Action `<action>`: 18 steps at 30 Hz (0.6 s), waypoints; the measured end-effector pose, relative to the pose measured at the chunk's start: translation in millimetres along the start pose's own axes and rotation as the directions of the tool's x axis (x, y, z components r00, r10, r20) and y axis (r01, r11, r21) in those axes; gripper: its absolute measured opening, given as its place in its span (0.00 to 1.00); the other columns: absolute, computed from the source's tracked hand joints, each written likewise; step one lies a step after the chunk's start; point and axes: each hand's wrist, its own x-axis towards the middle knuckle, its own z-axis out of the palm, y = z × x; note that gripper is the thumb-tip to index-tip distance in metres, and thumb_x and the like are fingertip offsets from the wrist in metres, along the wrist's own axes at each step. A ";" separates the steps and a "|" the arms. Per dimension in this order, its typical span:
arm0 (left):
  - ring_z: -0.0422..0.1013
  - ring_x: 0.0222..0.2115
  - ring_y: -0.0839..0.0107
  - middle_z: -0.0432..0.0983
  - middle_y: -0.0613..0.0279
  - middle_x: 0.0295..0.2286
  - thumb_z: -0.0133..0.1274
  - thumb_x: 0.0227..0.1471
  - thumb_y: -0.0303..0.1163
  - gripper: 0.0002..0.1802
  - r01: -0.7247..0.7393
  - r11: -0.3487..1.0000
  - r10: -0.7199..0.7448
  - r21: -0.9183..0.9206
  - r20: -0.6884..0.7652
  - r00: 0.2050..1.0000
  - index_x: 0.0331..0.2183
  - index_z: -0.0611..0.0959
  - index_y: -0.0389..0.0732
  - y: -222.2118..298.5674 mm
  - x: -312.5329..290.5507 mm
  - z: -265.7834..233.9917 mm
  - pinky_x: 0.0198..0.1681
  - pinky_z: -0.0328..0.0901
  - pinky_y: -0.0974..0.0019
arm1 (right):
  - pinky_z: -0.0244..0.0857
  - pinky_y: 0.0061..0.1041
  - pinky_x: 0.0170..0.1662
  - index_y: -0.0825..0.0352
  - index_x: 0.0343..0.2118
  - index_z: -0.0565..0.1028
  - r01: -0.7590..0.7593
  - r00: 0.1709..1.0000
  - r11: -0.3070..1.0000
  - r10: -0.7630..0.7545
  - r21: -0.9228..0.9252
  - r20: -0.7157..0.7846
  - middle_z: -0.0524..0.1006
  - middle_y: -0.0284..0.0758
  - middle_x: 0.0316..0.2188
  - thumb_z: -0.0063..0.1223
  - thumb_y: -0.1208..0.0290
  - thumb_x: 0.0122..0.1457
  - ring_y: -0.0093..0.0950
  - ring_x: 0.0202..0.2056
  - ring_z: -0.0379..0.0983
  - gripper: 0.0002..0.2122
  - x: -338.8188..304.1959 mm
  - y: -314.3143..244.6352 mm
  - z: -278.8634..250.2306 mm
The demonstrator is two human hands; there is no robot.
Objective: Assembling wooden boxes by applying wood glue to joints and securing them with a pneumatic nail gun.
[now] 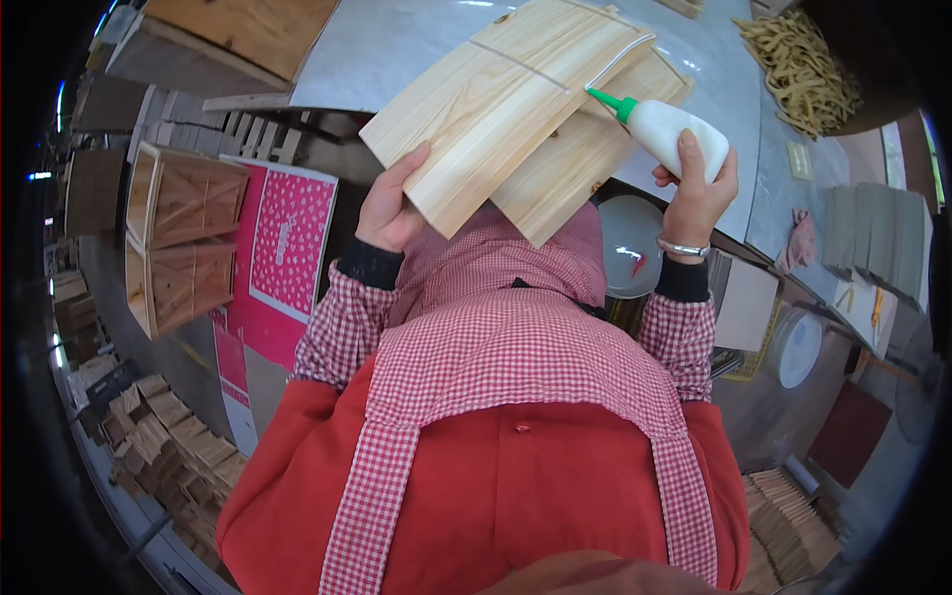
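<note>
My left hand (pixel 392 203) is closed on the near left corner of a pale wooden board (pixel 496 109), which is tilted over the table's front edge. A dark groove crosses this board near its far side. Under it, turned at an angle, lies a second wooden board (pixel 580 164). My right hand (pixel 697 193) is wrapped round a white glue bottle (pixel 674 134) with a green nozzle (pixel 612 103). The nozzle's tip is at the upper board's right edge, where a white line of glue runs away toward the far corner.
The grey table (pixel 382 45) holds a wooden box (pixel 238 35) at far left and a pile of tan strips (pixel 798 69) at far right. Below the right hand stands a round white tub (pixel 632 243). Wooden crates (pixel 183 238) stand left, beside a pink patterned sheet (pixel 293 233).
</note>
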 end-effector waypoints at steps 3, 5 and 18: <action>0.65 0.52 0.58 0.65 0.47 0.51 0.50 0.56 0.29 0.29 -0.001 1.000 0.003 -0.028 0.063 0.998 0.56 0.60 0.32 3.0 6.3 1.3 0.56 0.63 0.55 | 0.63 0.18 0.16 0.71 0.36 0.68 -0.015 0.996 1.000 0.015 -0.006 0.082 0.74 0.37 0.26 0.57 0.68 0.56 0.23 0.16 0.70 0.13 -19.5 -10.0 11.0; 0.66 0.52 0.58 0.66 0.48 0.51 0.50 0.56 0.29 0.29 -0.010 0.999 0.012 -0.043 0.034 0.999 0.56 0.60 0.32 5.1 11.2 1.5 0.56 0.63 0.55 | 0.63 0.18 0.17 0.70 0.36 0.68 -0.018 0.989 1.000 0.019 -0.011 0.144 0.74 0.37 0.26 0.57 0.68 0.56 0.23 0.17 0.70 0.13 -34.0 -15.3 18.1; 0.66 0.51 0.57 0.67 0.48 0.50 0.51 0.55 0.28 0.25 -0.109 0.992 0.109 -0.068 -0.003 0.994 0.53 0.65 0.31 12.2 27.6 19.7 0.57 0.61 0.53 | 0.64 0.23 0.38 0.72 0.43 0.67 0.075 0.943 0.996 -0.053 -0.052 0.330 0.72 0.36 0.33 0.62 0.68 0.51 0.22 0.35 0.68 0.20 -82.1 -16.8 36.5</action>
